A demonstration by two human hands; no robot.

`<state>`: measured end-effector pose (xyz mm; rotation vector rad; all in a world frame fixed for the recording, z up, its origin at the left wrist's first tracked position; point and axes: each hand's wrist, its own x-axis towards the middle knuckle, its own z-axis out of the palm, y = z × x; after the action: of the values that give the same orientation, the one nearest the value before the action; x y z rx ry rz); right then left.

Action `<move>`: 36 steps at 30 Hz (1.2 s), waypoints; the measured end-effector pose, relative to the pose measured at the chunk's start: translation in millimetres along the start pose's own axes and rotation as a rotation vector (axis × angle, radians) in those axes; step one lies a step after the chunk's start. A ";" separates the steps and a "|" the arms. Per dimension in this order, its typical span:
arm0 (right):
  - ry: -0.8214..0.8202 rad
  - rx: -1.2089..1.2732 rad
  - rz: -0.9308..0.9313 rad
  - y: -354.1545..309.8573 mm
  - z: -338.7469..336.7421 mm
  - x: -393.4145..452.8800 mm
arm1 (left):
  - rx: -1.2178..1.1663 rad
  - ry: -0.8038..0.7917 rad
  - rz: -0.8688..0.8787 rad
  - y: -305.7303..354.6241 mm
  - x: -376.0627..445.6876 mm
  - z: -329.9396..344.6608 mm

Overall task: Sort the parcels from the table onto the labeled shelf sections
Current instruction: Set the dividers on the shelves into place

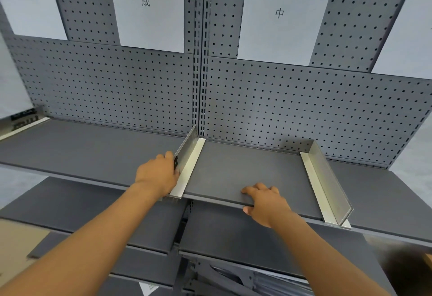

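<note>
A grey metal shelf [245,171] with a pegboard back fills the view. My left hand [156,174] grips the near end of a metal divider [187,155] that stands at the seam between two shelf sections. My right hand [264,202] rests on the shelf's front edge, fingers on top and thumb under the lip. A second metal divider [327,183] stands to the right, bounding the middle section. White paper labels [149,8] with printed characters hang on the pegboard above each section. No parcel lies on the upper shelf.
Lower grey shelves [145,230] run beneath my arms. A cardboard surface [16,244] shows at the lower left and a brown corner [426,258] at the lower right. Another divider [23,127] and a dark printed item sit at the far left.
</note>
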<state>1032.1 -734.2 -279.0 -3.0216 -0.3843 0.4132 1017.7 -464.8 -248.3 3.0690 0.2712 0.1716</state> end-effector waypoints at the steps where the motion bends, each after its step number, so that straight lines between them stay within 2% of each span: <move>1: -0.015 0.001 0.001 -2.0 -1.5 -0.3 | 0.050 0.045 0.024 1.3 -4.1 -3.0; 4: 0.000 0.049 -0.041 -20.4 -8.2 -0.9 | 0.154 0.111 0.083 3.7 -18.0 -10.9; 7: 0.146 0.088 -0.198 -54.6 -17.2 -3.5 | 0.215 0.126 0.096 -1.3 -36.4 -19.8; 11: 0.307 0.022 -0.399 -104.5 -30.5 -11.9 | 0.287 0.129 0.047 -24.8 -64.2 -33.9; 17: 0.479 -0.097 -0.563 -175.0 -42.3 -31.7 | 0.359 0.119 -0.011 -85.7 -97.0 -57.9; 22: 0.511 -0.153 -0.596 -230.4 -48.4 -37.5 | 0.354 0.147 -0.051 -138.4 -112.4 -72.3; 28: 0.530 -0.158 -0.623 -348.6 -46.7 -39.3 | 0.383 0.214 -0.072 -254.2 -136.4 -99.8; 36: 0.508 -0.126 -0.685 -491.0 -35.9 -20.9 | 0.389 0.204 -0.183 -397.4 -159.8 -105.3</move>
<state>906.3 -266.1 -190.0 -2.7047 -1.3422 -0.4234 780.9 -97.7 -186.7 3.3813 0.6675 0.4772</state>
